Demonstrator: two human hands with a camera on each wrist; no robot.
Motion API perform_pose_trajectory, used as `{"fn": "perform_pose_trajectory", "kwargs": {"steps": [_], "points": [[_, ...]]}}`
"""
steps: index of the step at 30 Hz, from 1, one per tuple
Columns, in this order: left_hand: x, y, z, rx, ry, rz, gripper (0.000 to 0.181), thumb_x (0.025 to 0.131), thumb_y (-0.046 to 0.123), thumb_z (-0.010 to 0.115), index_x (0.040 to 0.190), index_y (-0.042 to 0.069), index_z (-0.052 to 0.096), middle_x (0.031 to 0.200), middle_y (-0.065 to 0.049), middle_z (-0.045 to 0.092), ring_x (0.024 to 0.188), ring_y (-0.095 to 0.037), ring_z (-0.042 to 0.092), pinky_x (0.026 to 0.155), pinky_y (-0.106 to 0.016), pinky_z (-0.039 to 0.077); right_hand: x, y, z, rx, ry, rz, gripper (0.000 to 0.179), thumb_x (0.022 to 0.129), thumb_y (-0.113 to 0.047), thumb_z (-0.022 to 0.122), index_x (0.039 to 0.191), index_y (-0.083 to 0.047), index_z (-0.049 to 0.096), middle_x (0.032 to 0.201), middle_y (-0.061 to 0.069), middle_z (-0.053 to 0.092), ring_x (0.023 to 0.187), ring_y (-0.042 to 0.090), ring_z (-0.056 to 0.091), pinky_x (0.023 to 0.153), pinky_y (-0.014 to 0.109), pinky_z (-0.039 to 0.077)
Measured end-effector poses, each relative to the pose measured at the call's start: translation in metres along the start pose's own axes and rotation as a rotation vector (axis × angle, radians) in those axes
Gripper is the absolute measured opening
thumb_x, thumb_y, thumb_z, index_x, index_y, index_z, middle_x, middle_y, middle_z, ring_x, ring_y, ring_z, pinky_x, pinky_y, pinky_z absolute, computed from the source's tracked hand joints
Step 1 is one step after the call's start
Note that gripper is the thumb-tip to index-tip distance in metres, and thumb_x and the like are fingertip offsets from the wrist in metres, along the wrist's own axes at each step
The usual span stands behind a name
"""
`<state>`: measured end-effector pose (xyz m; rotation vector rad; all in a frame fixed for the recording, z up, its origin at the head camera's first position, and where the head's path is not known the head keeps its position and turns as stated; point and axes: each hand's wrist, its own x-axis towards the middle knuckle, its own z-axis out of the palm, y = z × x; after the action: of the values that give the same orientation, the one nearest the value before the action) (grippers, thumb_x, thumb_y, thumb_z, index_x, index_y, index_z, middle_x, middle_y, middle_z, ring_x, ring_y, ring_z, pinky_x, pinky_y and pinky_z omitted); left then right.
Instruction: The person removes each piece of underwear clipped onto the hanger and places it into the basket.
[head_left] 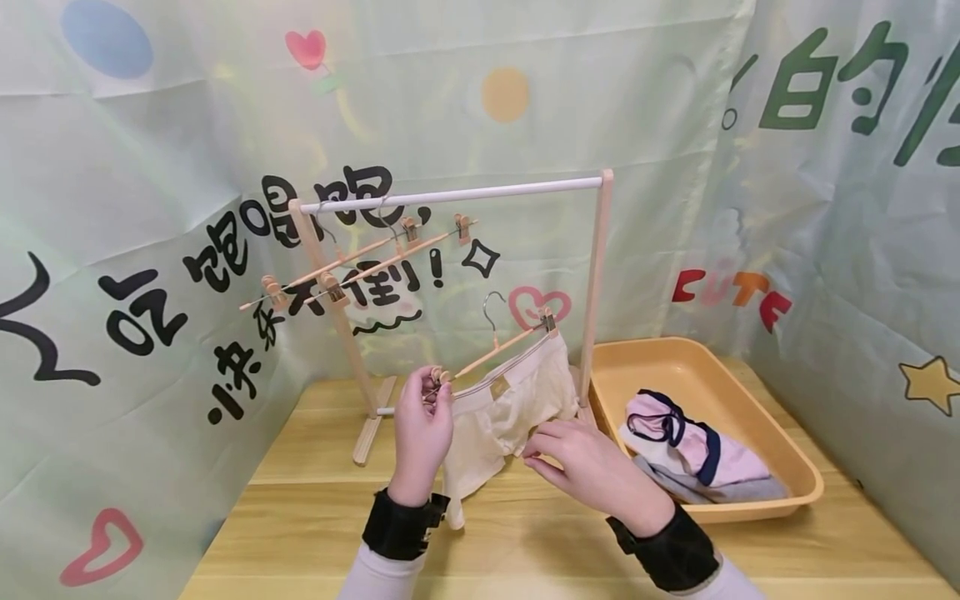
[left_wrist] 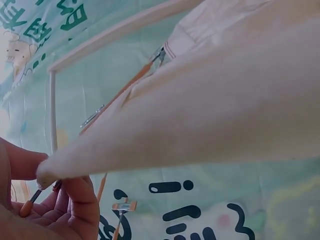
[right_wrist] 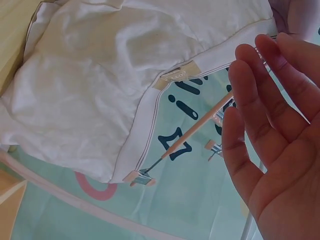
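Note:
Cream-coloured underpants (head_left: pixel 542 375) hang from a clip hanger (head_left: pixel 497 350) with a metal hook, held up in front of the rack. The far clip (right_wrist: pixel 140 178) bites the waistband's corner. My left hand (head_left: pixel 422 429) pinches the near clip (head_left: pixel 441 379) at the waistband's other end; in the left wrist view, cloth covers part of these fingers. Beside the lower edge of the underpants is my right hand (head_left: pixel 581 462), its fingers loosely extended. The right wrist view shows those fingers (right_wrist: pixel 265 110) in front of the waistband, gripping nothing.
A small wooden rack with a white rail (head_left: pixel 487 194) stands behind; two bare clip hangers (head_left: pixel 390 260) hang at its left. On the right, an orange tray (head_left: pixel 795 454) holds pink and grey folded garments (head_left: pixel 720 458). Printed cloth walls surround the wooden table (head_left: pixel 300 517).

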<state>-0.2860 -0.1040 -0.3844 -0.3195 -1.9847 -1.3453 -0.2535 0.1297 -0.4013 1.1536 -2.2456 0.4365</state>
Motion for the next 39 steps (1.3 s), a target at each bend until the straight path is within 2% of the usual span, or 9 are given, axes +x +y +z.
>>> {"fn": "perform_pose_trajectory", "kwargs": {"steps": [7,17,21,23,29,33,39], "points": [[0.000,-0.004,-0.003,0.016,-0.009,-0.027,0.023,0.089,0.007,0.063,0.111,0.001,0.058,0.092,-0.014,0.063,0.076,-0.015,0.060,0.063,-0.037,0.056,0.000,0.001,0.001,0.000,-0.013,0.013,0.005,0.085,-0.023,0.070,0.090,-0.024,0.068,0.085,-0.013,0.063,0.080,0.002,0.057,0.068,0.031,0.053],[0.001,-0.008,-0.007,0.040,-0.023,0.000,0.024,0.088,0.005,0.064,0.111,0.000,0.059,0.090,-0.014,0.063,0.075,-0.015,0.058,0.060,-0.034,0.052,-0.001,0.002,0.003,0.006,0.006,0.019,0.008,0.084,-0.021,0.071,0.090,-0.024,0.067,0.085,-0.013,0.063,0.081,0.002,0.057,0.071,0.030,0.053],[0.002,-0.006,-0.011,0.023,-0.043,-0.019,0.025,0.088,0.003,0.064,0.112,-0.002,0.059,0.091,-0.017,0.062,0.077,-0.018,0.058,0.061,-0.035,0.051,0.001,0.002,0.001,-0.032,0.033,0.035,0.008,0.082,-0.021,0.073,0.088,-0.024,0.068,0.083,-0.012,0.062,0.078,0.004,0.056,0.068,0.031,0.053],[0.003,0.001,-0.014,0.013,-0.055,-0.028,0.025,0.088,0.001,0.063,0.112,-0.004,0.058,0.091,-0.019,0.061,0.077,-0.020,0.058,0.062,-0.035,0.051,0.001,0.003,0.000,-0.056,0.055,0.049,0.007,0.082,-0.021,0.073,0.087,-0.022,0.068,0.081,-0.011,0.062,0.076,0.006,0.056,0.067,0.034,0.052],[0.006,0.028,-0.029,-0.035,-0.097,-0.027,0.022,0.087,-0.006,0.060,0.109,-0.010,0.057,0.089,-0.021,0.058,0.079,-0.023,0.057,0.064,-0.029,0.048,0.002,0.006,-0.006,-0.126,0.115,0.162,0.006,0.087,-0.027,0.067,0.087,-0.021,0.067,0.082,-0.008,0.062,0.077,0.011,0.056,0.063,0.037,0.049],[0.010,0.025,-0.035,-0.090,-0.141,-0.020,0.023,0.087,-0.008,0.058,0.109,-0.014,0.055,0.089,-0.022,0.056,0.080,-0.024,0.055,0.066,-0.024,0.046,0.002,0.008,-0.010,-0.129,0.198,0.263,0.006,0.087,-0.025,0.067,0.088,-0.019,0.068,0.084,-0.005,0.064,0.076,0.013,0.056,0.062,0.037,0.049],[0.015,0.009,-0.040,-0.158,-0.184,0.016,0.024,0.089,-0.005,0.059,0.111,-0.012,0.055,0.092,-0.022,0.056,0.084,-0.024,0.057,0.068,-0.013,0.048,0.002,0.012,-0.019,-0.128,0.344,0.394,0.009,0.087,-0.022,0.067,0.091,-0.014,0.069,0.082,0.001,0.066,0.068,0.013,0.053,0.056,0.036,0.046]]}}
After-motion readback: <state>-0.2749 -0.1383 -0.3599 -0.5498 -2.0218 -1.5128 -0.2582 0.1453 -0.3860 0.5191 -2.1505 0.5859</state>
